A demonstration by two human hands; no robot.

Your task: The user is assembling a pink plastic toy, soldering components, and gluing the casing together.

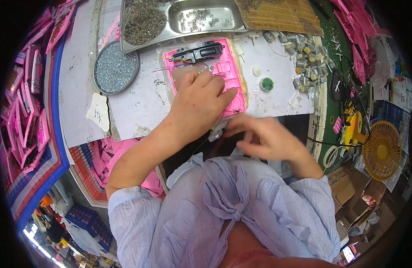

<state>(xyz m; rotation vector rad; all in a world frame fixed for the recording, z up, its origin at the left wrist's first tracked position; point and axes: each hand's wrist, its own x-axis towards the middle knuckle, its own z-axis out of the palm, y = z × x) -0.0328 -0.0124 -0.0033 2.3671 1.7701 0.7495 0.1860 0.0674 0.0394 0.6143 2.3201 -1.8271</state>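
Note:
My left hand point(199, 102) is curled over a pink plastic casing point(238, 85) on the bench. Its fingers are bent together, and their tips and anything between them are hidden. A black plastic mechanism point(197, 53) with thin coloured wires lies across the far end of the casing. My right hand point(268, 138), blurred by motion, hovers at the bench's near edge with thumb and fingers apart. Just beyond its fingertips, a small silvery part point(216, 134) sits below the casing's near edge, beside a thin wire. I see nothing in the right hand.
A round dish of small metal bits point(116, 67) stands left. Behind is a steel tray point(206, 18) with springs and small parts, and a brown board point(282, 15). Several small motors point(308, 58) and a green-topped round container point(266, 84) lie right. A yellow fan point(382, 149) stands far right.

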